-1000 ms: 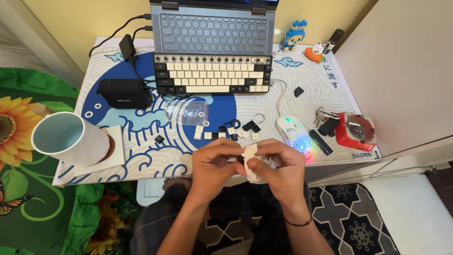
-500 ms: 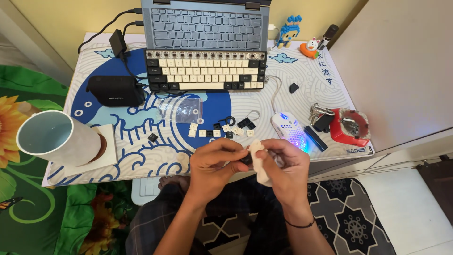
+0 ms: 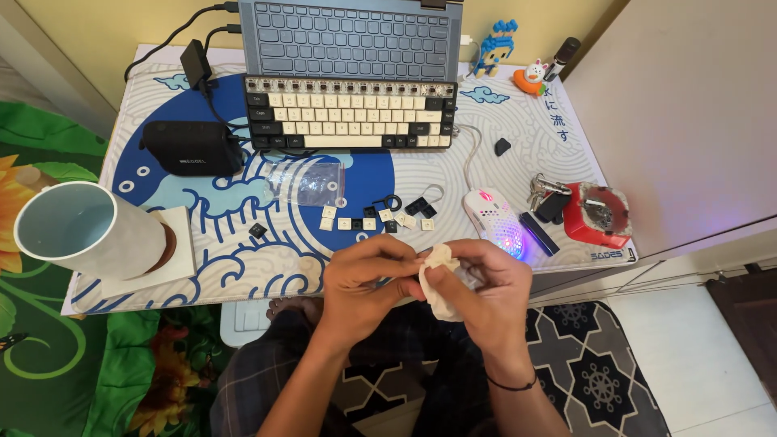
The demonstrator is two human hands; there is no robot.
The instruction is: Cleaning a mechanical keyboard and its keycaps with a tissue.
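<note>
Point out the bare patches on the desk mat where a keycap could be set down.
Bare mat lies between the mug on its coaster and the lone black keycap, and right of the keyboard, between the small black piece and the figurines. It is crowded along the loose keycaps, the mouse and the keys by the red tray.

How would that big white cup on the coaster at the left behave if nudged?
The white cup looks tall next to its small coaster, so it would probably tip rather than slide. Its round wall suggests it may roll once down. Whether it holds liquid cannot be told.
</note>
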